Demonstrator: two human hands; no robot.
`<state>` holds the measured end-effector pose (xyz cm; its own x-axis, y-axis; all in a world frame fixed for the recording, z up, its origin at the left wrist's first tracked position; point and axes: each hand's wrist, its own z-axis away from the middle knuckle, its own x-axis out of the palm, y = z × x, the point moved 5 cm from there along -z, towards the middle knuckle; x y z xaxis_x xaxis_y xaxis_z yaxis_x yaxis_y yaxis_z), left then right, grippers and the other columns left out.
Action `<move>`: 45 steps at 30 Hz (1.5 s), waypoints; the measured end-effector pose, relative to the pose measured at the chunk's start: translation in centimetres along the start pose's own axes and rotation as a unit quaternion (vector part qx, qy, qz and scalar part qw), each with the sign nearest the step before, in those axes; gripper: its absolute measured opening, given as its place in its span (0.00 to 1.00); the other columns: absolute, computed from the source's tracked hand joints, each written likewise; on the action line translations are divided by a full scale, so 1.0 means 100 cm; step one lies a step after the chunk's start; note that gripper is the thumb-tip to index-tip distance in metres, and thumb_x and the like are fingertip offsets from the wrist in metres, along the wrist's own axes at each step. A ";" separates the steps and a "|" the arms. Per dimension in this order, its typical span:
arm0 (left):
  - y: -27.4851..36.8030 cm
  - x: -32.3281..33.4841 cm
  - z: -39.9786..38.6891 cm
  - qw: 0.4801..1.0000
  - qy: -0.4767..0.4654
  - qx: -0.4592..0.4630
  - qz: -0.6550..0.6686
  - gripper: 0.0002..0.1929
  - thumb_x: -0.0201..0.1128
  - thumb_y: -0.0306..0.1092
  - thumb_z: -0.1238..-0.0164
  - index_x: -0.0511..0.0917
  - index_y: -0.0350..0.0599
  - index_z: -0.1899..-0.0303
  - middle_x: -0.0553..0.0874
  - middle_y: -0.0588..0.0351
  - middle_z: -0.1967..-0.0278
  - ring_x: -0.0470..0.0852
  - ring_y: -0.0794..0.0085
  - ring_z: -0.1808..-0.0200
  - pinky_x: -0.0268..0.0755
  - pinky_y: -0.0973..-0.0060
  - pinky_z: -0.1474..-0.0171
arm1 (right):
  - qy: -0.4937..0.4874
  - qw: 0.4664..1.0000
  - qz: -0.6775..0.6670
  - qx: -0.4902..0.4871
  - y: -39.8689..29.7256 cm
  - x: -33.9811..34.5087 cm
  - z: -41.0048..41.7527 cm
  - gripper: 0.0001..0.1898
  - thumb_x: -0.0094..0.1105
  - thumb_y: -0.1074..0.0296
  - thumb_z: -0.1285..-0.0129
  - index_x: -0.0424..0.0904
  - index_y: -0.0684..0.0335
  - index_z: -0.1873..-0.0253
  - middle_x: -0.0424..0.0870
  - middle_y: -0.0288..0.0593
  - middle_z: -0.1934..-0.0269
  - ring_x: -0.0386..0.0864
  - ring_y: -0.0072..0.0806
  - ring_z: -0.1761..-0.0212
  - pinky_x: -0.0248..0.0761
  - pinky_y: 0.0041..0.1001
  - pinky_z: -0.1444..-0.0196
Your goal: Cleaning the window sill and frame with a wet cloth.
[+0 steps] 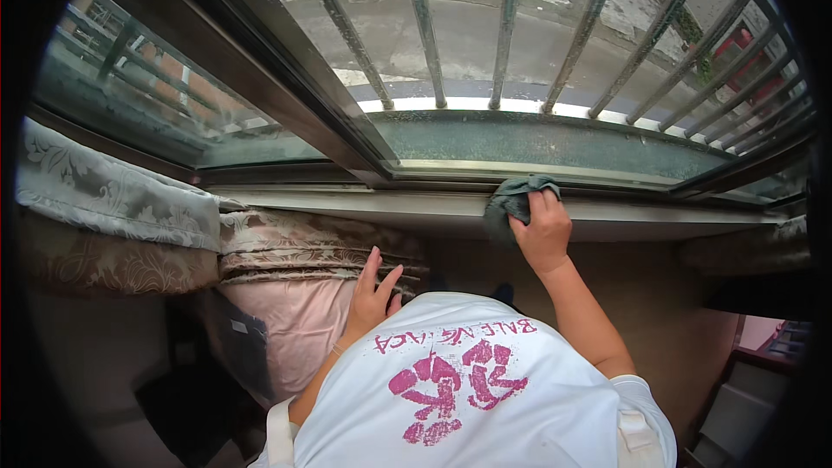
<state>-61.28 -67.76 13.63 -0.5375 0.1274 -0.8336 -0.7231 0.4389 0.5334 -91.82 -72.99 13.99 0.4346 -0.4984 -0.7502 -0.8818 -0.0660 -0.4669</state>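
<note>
Bunched in my right hand (546, 231) is a dark grey-green cloth (510, 205). The cloth lies against the window's lower track and the white edge of the sill (442, 203). My left hand (374, 299) hangs lower, near my shirt and beside a brown patterned curtain (292, 240); its fingers are apart and it holds nothing. Whether it touches the curtain I cannot tell. Above the cloth is a window opening, bordered on the left by a dark metal sash frame (279, 71).
Metal security bars (504, 32) stand outside, with a paved yard and parked cars below. A gathered silver-brown curtain (117, 188) hangs at the left. Pink fabric (292, 325) lies under the brown curtain. A black bag-like object (185, 413) is lower left.
</note>
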 end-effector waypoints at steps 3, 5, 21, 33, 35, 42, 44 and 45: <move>-0.022 -0.015 0.012 0.999 -0.004 -0.035 0.008 0.27 0.65 0.24 0.49 0.75 0.47 0.42 0.58 0.37 0.30 0.72 0.47 0.37 0.69 0.59 0.39 | -0.048 0.991 -0.045 -0.120 -0.072 0.037 -0.015 0.19 0.69 0.68 0.56 0.76 0.60 0.56 0.78 0.42 0.63 0.79 0.41 0.64 0.75 0.35 0.65; -0.032 -0.019 0.013 1.000 -0.014 -0.014 0.013 0.27 0.64 0.22 0.48 0.74 0.46 0.42 0.58 0.37 0.30 0.72 0.47 0.37 0.69 0.60 0.40 | -0.031 0.984 -0.049 -0.168 -0.108 0.064 -0.024 0.12 0.60 0.70 0.51 0.76 0.60 0.59 0.77 0.39 0.68 0.79 0.36 0.67 0.75 0.31 0.71; -0.037 -0.004 -0.016 0.991 -0.065 0.092 0.072 0.28 0.64 0.19 0.50 0.72 0.41 0.42 0.56 0.39 0.29 0.74 0.47 0.39 0.71 0.64 0.41 | -0.070 0.996 -0.051 0.014 -0.044 0.032 -0.001 0.13 0.65 0.66 0.53 0.75 0.56 0.61 0.79 0.41 0.68 0.82 0.40 0.65 0.76 0.38 0.65; 0.057 0.062 -0.072 0.981 -0.092 0.166 0.028 0.26 0.62 0.22 0.46 0.72 0.41 0.42 0.57 0.39 0.29 0.76 0.49 0.40 0.73 0.65 0.43 | 0.177 0.915 -0.041 0.360 0.208 -0.121 0.043 0.14 0.63 0.63 0.53 0.76 0.64 0.63 0.80 0.54 0.72 0.79 0.54 0.67 0.72 0.42 0.65; 0.087 0.080 -0.078 0.981 -0.099 0.165 0.021 0.26 0.63 0.22 0.46 0.73 0.41 0.42 0.57 0.40 0.29 0.76 0.50 0.40 0.73 0.65 0.43 | 0.170 0.903 -0.085 0.386 0.242 -0.133 0.054 0.14 0.62 0.61 0.54 0.79 0.61 0.62 0.82 0.55 0.67 0.79 0.56 0.64 0.73 0.45 0.62; 0.147 0.142 -0.087 0.969 -0.178 0.161 0.055 0.24 0.67 0.20 0.47 0.76 0.45 0.45 0.59 0.45 0.29 0.77 0.54 0.39 0.75 0.67 0.43 | 0.228 0.767 -0.467 0.378 0.309 -0.152 0.086 0.12 0.55 0.81 0.45 0.78 0.68 0.55 0.82 0.37 0.68 0.79 0.20 0.66 0.73 0.23 0.65; 0.155 0.152 -0.086 0.967 -0.194 0.159 0.038 0.24 0.67 0.21 0.46 0.77 0.45 0.45 0.60 0.45 0.29 0.77 0.53 0.40 0.75 0.66 0.43 | 0.300 0.728 -0.510 0.347 0.322 -0.178 0.085 0.13 0.54 0.81 0.44 0.77 0.68 0.53 0.82 0.37 0.66 0.79 0.20 0.65 0.73 0.22 0.64; 0.157 0.156 -0.084 0.968 -0.196 0.155 0.040 0.24 0.67 0.21 0.46 0.77 0.45 0.45 0.60 0.45 0.29 0.77 0.53 0.40 0.75 0.66 0.43 | 0.373 0.680 -0.546 0.316 0.333 -0.192 0.089 0.14 0.53 0.81 0.43 0.76 0.67 0.51 0.82 0.37 0.63 0.79 0.21 0.65 0.73 0.22 0.63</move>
<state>-84.61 -66.33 10.16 -0.3377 0.4725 -0.8141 -0.4887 0.6512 0.5807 -127.86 -57.95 8.71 0.3450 -0.7662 0.5422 0.2500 -0.4817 -0.8399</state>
